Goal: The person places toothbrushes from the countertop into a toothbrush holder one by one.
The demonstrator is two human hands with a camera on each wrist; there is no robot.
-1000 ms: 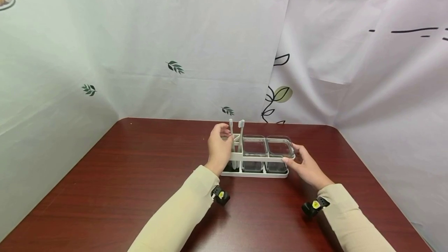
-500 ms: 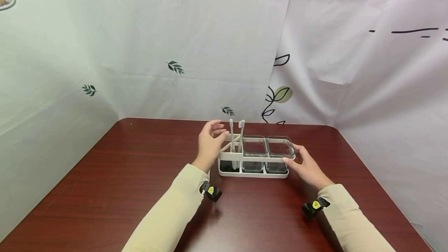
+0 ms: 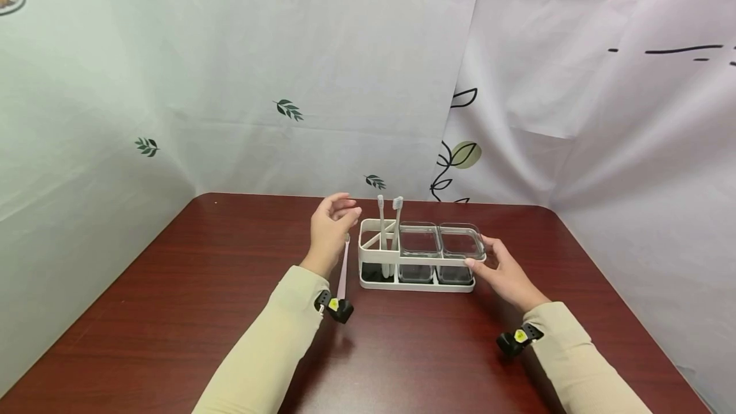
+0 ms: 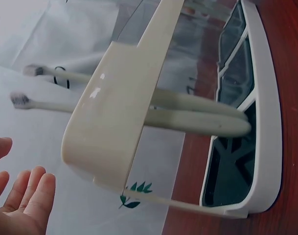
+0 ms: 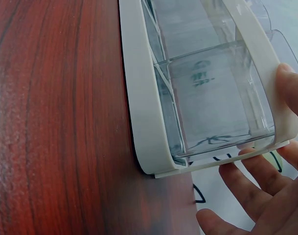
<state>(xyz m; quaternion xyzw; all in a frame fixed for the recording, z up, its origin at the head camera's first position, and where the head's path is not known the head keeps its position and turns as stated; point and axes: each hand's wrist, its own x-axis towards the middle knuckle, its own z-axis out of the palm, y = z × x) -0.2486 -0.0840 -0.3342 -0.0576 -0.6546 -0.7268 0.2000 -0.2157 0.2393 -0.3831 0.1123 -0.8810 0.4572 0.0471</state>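
A white toothbrush holder [image 3: 379,257] stands on the table, with an upper rail over a black-lined base tray. Two pale toothbrushes [image 4: 197,121] stand upright in its left section, heads above the rail. Two clear cups [image 3: 418,241] fill the other sections. My right hand [image 3: 506,273] grips the holder's right end, thumb [image 5: 291,88] on the front of the rail and fingers behind and below. To the left of the holder, my left hand [image 3: 330,232] hangs in the air, fingers loosely bent and holding nothing. Below it lies a slim pink toothbrush-like stick [image 3: 344,270], partly hidden by the wrist.
The dark red wooden table [image 3: 230,280] extends around the holder on all sides. Close behind its far edge hangs a white printed cloth [image 3: 345,82], which also covers both sides. Each wrist carries a black strap camera, the left one [image 3: 343,310] over the pink stick.
My left hand has moved left, away from the toothbrushes, uncovering the holder's left end and the pink stick. My right hand and the holder have stayed in place.
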